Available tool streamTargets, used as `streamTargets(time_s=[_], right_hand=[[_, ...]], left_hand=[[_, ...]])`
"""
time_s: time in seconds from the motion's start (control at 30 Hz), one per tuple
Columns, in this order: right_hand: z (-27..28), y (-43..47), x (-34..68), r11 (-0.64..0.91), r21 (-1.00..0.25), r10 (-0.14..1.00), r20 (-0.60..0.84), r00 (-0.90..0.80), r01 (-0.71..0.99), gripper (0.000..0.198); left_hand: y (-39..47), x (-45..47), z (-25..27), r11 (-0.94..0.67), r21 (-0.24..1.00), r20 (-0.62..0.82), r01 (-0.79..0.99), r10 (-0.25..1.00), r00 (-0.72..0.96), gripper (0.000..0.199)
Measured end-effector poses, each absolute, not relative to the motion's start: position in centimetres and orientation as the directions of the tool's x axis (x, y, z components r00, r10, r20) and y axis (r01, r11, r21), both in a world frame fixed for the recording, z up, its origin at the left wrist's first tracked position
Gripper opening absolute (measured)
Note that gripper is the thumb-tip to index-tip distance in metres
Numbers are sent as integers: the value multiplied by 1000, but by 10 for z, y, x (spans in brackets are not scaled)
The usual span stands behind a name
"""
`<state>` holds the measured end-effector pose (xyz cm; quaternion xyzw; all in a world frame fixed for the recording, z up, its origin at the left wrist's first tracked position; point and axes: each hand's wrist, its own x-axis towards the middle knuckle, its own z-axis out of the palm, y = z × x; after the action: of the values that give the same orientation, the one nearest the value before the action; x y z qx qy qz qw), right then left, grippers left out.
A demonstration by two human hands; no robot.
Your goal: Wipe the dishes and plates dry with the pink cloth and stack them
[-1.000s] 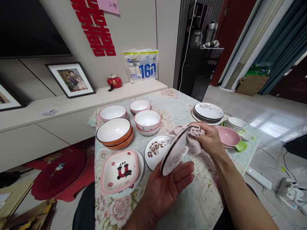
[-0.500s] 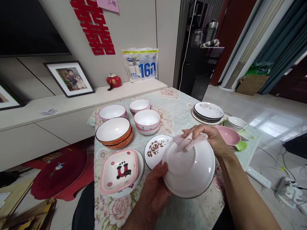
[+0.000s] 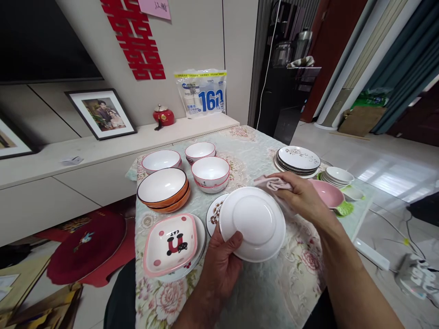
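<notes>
My left hand (image 3: 224, 256) grips a white plate (image 3: 257, 224) by its left rim, thumb on the underside, which faces me. Pinched in my right hand (image 3: 298, 192) is a folded pale pink cloth (image 3: 272, 183), just off the plate's upper right edge. Behind the held plate, partly hidden, a plate with a brown flower pattern (image 3: 215, 214) lies on the table. To the left sits a square pink-rimmed cat dish (image 3: 170, 244) on top of a round white plate (image 3: 201, 249).
Orange bowls (image 3: 163, 187) and white bowls with red rims (image 3: 210, 171) stand at the back left. At the right are stacked plates (image 3: 297, 159), a pink bowl (image 3: 326, 193) and small white bowls (image 3: 339, 175). A flowered cloth covers the table (image 3: 168, 304).
My right hand has drawn the cloth off the plate's underside to the right. The plate has turned and shifted slightly left, in my left hand.
</notes>
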<state>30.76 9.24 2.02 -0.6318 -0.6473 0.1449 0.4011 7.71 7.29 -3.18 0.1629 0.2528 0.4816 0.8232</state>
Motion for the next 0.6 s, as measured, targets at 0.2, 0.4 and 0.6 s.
streamTargets(time_s=[0.2,0.4,0.6], right_hand=[[19,91,246,256,-492,943,315,-104,832,43],[16,80,197,565,-342,818,348,-457,751,34],[13,91,214,572,-323,802,414,-431,754,32]], left_hand=[[71,81,-31,472,544,-228,-694,879,419,67],[67,83,-36,508,567,-275,-649,859,432,46],[65,84,-32,491,577,-248,-653,866,433,45]])
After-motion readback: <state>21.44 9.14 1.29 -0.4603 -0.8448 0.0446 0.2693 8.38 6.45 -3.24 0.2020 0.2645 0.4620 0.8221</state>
